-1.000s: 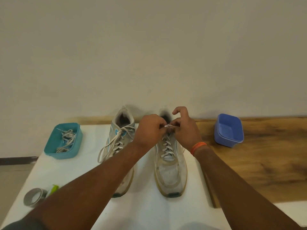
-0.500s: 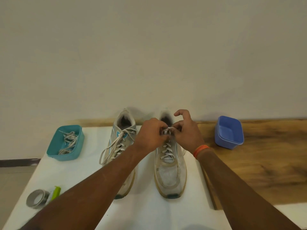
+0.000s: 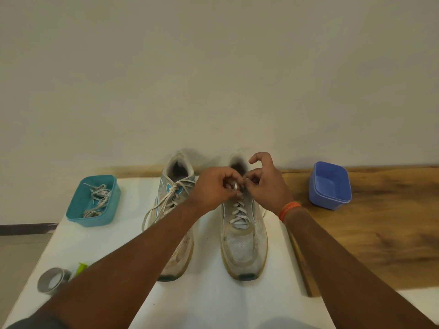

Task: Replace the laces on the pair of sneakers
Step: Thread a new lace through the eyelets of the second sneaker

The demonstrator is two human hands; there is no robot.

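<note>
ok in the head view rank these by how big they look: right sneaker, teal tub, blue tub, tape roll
1. right sneaker, clearly the largest.
2. teal tub and blue tub: they look about alike, so no ranking between them.
3. tape roll, the smallest, though it lies nearer the camera than the tubs.

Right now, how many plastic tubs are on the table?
2. The teal tub sits at the left on the white surface, with a tangle of laces inside. The blue tub sits at the right on the wooden top; nothing shows in it. None seem hidden.
</note>
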